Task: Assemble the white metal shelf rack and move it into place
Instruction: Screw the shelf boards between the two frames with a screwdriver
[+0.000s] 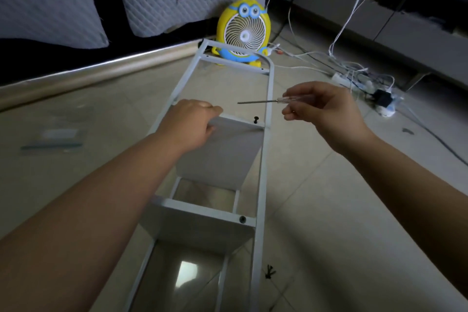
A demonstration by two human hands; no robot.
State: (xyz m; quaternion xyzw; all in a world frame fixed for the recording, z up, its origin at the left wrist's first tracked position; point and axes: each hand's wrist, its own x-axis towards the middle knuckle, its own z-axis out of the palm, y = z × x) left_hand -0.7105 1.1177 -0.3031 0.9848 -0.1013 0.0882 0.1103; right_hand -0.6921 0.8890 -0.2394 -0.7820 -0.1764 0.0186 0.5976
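Left hand (192, 124) grips the shelf panel (228, 149) edge in the floor-laid rack frame (270, 88). Right hand (326, 109) pinches the screwdriver (286, 99). A black screw (256, 119) stands proud between the grips. Recommend seating the tip squarely before turning.

Head-worn view, forward-down, close over rack (222, 154)

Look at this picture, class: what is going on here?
A person is assembling a white rack lying on the tiled floor. The left grip holds a shelf against it. The right grip pinches a screwdriver above a black screw standing proud on that shelf's edge. The nearer shelf already has its screw in; spare screws lie alongside.
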